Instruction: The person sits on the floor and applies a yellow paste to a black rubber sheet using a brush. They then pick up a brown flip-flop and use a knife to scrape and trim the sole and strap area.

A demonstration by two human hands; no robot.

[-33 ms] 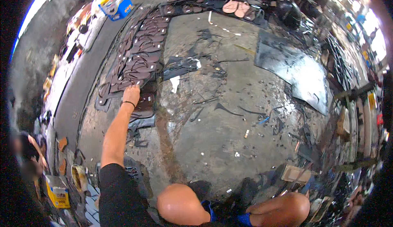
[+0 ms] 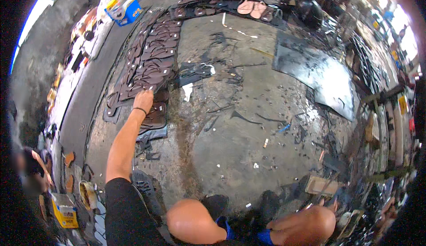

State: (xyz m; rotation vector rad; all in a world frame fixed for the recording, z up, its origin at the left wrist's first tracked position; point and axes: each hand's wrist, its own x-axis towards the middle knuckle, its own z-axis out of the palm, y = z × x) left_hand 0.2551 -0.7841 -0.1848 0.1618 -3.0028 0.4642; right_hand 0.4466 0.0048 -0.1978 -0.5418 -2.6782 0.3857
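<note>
My left hand (image 2: 144, 99) reaches forward to the near end of a long double row of dark brown flip-flops (image 2: 153, 71) on the floor. Its fingers are bent over a flip-flop there, which partly hides behind them; a dark band circles the wrist. Small white labels dot the soles. Just beside the hand, on its near right side, lies another brown pair (image 2: 156, 116), resting over a grey sheet (image 2: 153, 132). At the row's near left corner sits a single dark sole (image 2: 111, 113). My right hand is out of sight.
Black offcuts (image 2: 195, 74) and small scraps litter the concrete floor. A large shiny dark sheet (image 2: 317, 75) lies at right. Pink flip-flops (image 2: 252, 9) sit at the back, a blue box (image 2: 125, 12) far left. Another person's arm (image 2: 41, 164) shows at the left edge.
My left hand has slid slightly farther from me, and the nearest flip-flops under it have shifted a little with it. The whole view has also moved slightly.
</note>
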